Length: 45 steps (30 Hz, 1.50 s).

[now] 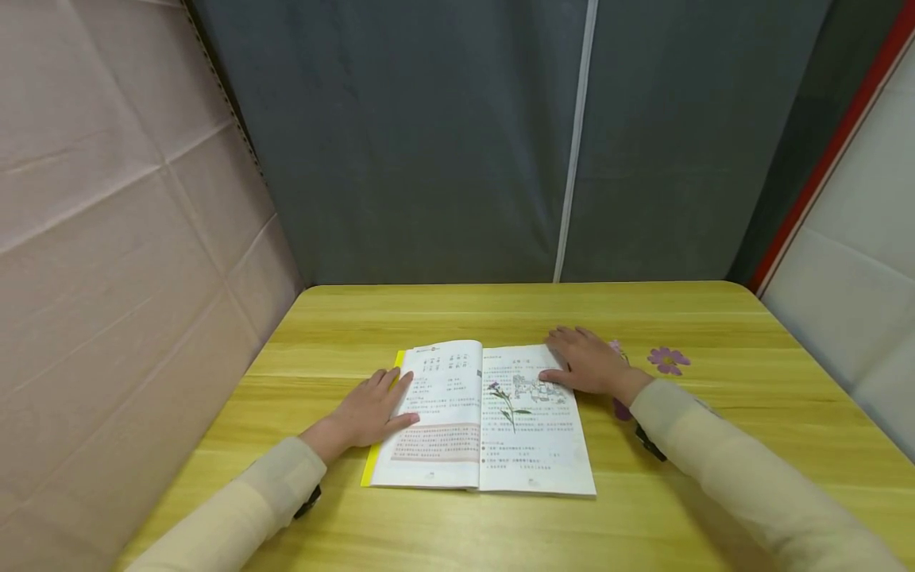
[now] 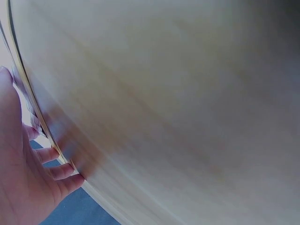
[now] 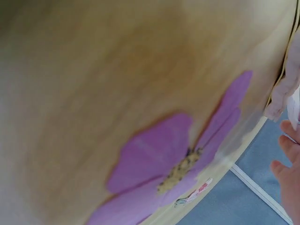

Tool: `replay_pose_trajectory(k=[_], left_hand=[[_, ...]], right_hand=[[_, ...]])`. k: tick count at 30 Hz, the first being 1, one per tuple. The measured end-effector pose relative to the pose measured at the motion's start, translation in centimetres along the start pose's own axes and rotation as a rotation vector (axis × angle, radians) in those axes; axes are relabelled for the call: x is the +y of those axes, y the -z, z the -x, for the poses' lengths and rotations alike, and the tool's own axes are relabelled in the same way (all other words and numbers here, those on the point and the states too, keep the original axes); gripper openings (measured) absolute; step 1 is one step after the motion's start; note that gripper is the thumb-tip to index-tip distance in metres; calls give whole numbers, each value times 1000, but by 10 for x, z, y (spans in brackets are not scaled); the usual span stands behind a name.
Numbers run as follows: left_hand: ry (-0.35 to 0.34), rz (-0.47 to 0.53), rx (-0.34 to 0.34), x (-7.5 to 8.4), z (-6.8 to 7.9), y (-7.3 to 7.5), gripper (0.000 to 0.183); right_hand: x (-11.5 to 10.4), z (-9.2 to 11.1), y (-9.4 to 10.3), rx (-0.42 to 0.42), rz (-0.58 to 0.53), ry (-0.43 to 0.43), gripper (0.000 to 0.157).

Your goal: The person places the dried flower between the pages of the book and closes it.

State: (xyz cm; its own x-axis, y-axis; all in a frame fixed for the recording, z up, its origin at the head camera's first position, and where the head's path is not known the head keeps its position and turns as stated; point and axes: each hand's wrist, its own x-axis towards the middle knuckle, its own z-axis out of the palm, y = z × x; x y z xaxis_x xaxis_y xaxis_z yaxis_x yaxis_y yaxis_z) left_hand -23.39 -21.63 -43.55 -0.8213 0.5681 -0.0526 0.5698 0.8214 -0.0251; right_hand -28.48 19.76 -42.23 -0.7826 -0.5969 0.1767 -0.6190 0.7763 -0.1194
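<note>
An open printed book (image 1: 439, 409) with a yellow cover edge lies flat on the table. Across its right page lies a thin flower sprig (image 1: 509, 409) with a small purple head and green leaves. My left hand (image 1: 366, 411) rests on the left page's outer edge, fingers extended and thumb over the print. The upper right corner of the book is under my right hand (image 1: 588, 361), its fingers stretched out and the thumb on the page. A purple flower (image 1: 622, 409) is partly hidden below the right wrist; in the right wrist view a purple flower (image 3: 154, 154) looms large.
To the right of my right hand a pinkish-purple flower (image 1: 669, 361) lies on the wooden table (image 1: 486, 306). Another pale purple flower (image 1: 616, 348) peeks out behind that hand. A dark grey curtain (image 1: 429, 143) hangs behind the table, with pale cloth walls at both sides.
</note>
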Motion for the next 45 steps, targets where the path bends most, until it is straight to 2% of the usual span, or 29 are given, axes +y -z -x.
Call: replay_pose_trajectory(k=[5,10,15,26,33,38,45], left_hand=[[2,5,-2,0,0,1,83],[4,7,1,0,0,1,82],[3,7,0,-1,0,1,83],[23,18,-16,-1,0,0,84],[16,18,-11,-1,0,-1,84],[22,9,-20,-1,0,0,84],[26,8,-27,0,0,1,84]], right_hand=[[-4,-1,4,80,-104,-34,72],[-11,-2,10,112,-201,-99,67],[-18,-1,17,147,-376,-177,65],[-35,-4,26,235,-824,-226,62],[-51,-10,41,264,-1033,-346,67],[-67,-13,49,257,-1194,-381,68],[-89,-13,44,170,-1313,-324,63]])
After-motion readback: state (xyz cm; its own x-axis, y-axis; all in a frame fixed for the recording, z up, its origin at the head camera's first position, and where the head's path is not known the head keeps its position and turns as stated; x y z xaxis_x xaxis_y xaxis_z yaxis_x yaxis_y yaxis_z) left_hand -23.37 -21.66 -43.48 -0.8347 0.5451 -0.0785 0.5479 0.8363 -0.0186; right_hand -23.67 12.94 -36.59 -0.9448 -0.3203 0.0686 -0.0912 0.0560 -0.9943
